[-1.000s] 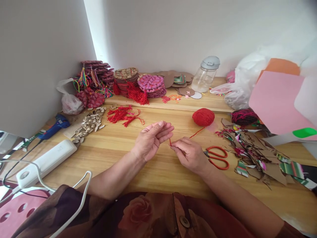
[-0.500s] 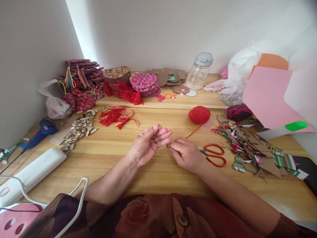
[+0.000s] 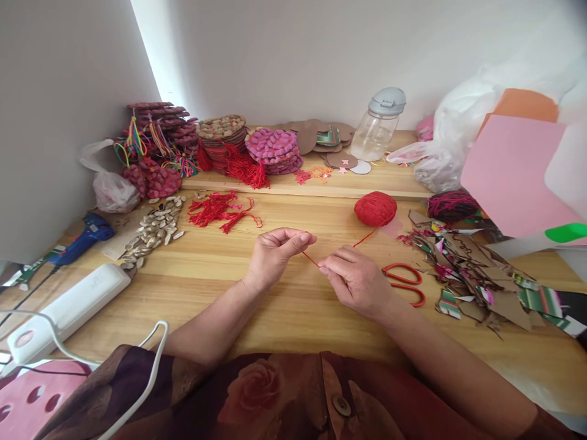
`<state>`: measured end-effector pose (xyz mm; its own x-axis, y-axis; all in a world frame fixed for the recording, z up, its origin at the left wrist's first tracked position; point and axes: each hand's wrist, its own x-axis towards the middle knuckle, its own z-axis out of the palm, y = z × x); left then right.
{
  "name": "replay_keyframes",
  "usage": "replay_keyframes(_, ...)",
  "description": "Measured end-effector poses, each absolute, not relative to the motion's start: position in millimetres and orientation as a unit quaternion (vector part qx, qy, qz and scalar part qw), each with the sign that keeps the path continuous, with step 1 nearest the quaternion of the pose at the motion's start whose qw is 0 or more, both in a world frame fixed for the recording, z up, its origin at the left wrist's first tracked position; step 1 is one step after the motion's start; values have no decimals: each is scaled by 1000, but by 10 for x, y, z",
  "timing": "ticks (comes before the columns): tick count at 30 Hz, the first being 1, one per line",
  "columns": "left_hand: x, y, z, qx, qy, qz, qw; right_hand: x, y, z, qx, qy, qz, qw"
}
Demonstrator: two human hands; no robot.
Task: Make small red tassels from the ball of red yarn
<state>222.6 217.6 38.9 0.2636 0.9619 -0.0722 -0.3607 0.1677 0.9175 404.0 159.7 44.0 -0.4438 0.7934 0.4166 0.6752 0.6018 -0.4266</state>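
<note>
Between my two hands a short length of red yarn [image 3: 311, 260] is stretched. My left hand [image 3: 277, 253] pinches one end of it between thumb and fingers. A little lower and to the right, my right hand [image 3: 355, 278] is closed on the same strand. From behind my right hand the yarn runs up to a red yarn ball [image 3: 375, 209] on the table. Orange-handled scissors [image 3: 408, 275] lie just right of my right hand, their blades hidden behind it.
Red tassels [image 3: 220, 211] and pistachio-like shells [image 3: 158, 227] lie at left, near a blue glue gun [image 3: 89, 235] and white power strip [image 3: 68, 311]. Cardboard scraps [image 3: 481, 281] pile up at right. A bottle [image 3: 378, 125] and stacked decorated discs [image 3: 274, 150] stand on the back ledge.
My left hand has turned and its fingers have closed from a loosely open palm into a pinch on the yarn. The strand now shows taut between both hands. The view has shifted slightly.
</note>
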Motion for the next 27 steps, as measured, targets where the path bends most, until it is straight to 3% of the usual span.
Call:
replay_keyframes(10, 2182, 2245, 378, 312, 357, 473, 743, 4023, 1560, 478, -400, -876, 130, 237)
replay_keyframes(20, 2183, 2179, 386, 606, 395, 333, 605, 4171, 1603, 617, -402, -856, 78, 316)
replay_keyframes(27, 2150, 2153, 386, 588, 344, 254, 687, 4172, 1623, 642, -408, -838, 105, 347)
